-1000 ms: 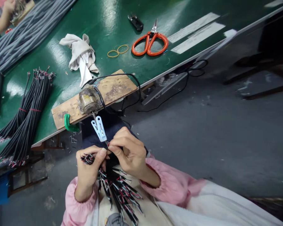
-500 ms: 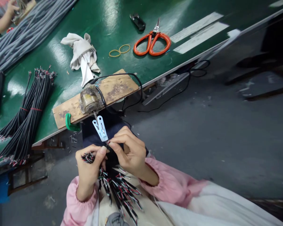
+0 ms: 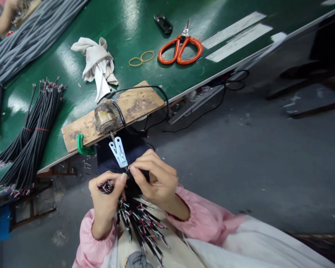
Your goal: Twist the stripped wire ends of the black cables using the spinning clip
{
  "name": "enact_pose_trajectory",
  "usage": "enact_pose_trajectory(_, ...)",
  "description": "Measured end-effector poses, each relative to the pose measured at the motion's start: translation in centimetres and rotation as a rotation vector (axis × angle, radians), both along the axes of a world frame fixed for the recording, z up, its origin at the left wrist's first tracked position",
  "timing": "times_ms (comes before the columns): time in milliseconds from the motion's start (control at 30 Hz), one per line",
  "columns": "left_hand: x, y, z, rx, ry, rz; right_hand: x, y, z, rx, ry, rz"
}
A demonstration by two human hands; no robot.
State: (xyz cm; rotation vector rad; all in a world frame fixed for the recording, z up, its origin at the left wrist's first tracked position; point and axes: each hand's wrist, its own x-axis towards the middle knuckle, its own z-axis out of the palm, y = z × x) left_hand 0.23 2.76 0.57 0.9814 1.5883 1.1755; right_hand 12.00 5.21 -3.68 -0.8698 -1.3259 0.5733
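Observation:
My left hand (image 3: pixel 107 197) is closed around a bundle of black cables (image 3: pixel 105 187), whose stripped red and white wire ends poke out past the fingers. Its thumb presses near the tip of a light blue clothespin (image 3: pixel 118 153). Pinched at that same tip, my right hand (image 3: pixel 155 178) grips a thin wire end. The clothespin sits on the shaft of a small motor (image 3: pixel 105 117) fixed to a wooden board (image 3: pixel 139 100). More cut cables (image 3: pixel 145 225) lie fanned out across my lap, below both hands.
Tied bundles of black cable (image 3: pixel 40 130) and long grey cables (image 3: pixel 36 37) lie on the green table (image 3: pixel 139 33). A crumpled cloth (image 3: pixel 97 61), rubber bands (image 3: pixel 141 58), orange-handled scissors (image 3: pixel 181 50) and a black cutter (image 3: pixel 163 24) are farther back. A green clamp (image 3: pixel 83 146) grips the board. Another person's hand (image 3: pixel 7 18) shows top left.
My right hand has shifted slightly to the right, still pinching at the clothespin's tip. My left hand stays nearly in place on the cables.

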Motion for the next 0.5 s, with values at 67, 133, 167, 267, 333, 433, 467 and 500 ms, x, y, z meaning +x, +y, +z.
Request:
enact_pose_trajectory(67, 0.04, -0.06, -0.03, -0.004, -0.013, 0.007, -0.11, -0.01, -0.05, 0.010, -0.008, -0.015)
enact_pose_trajectory(133, -0.07, -0.13, -0.07, -0.008, -0.029, 0.014, -0.15, 0.06, -0.21, 0.026, -0.006, -0.016)
enact_pose_trajectory(167, -0.16, -0.17, -0.09, -0.009, -0.036, 0.014, -0.13, 0.11, -0.31, 0.030, 0.004, -0.008)
enact_pose_trajectory(267, -0.44, -0.25, -0.17, -0.012, -0.045, 0.003, 0.05, 0.29, -0.51, -0.001, 0.076, 0.039)
enact_pose_trajectory(333, -0.51, -0.31, -0.21, -0.011, -0.041, -0.006, 0.19, 0.34, -0.45, -0.039, 0.109, 0.075)
enact_pose_trajectory(433, -0.38, -0.34, -0.22, -0.005, -0.020, -0.012, 0.27, 0.26, -0.09, -0.054, 0.090, 0.091)
enact_pose_trajectory(467, -0.32, -0.32, -0.21, -0.002, -0.014, -0.007, 0.25, 0.20, 0.04, -0.048, 0.074, 0.086)
enact_pose_trajectory(500, -0.25, -0.30, -0.20, -0.001, -0.012, -0.002, 0.23, 0.13, 0.13, -0.039, 0.059, 0.080)
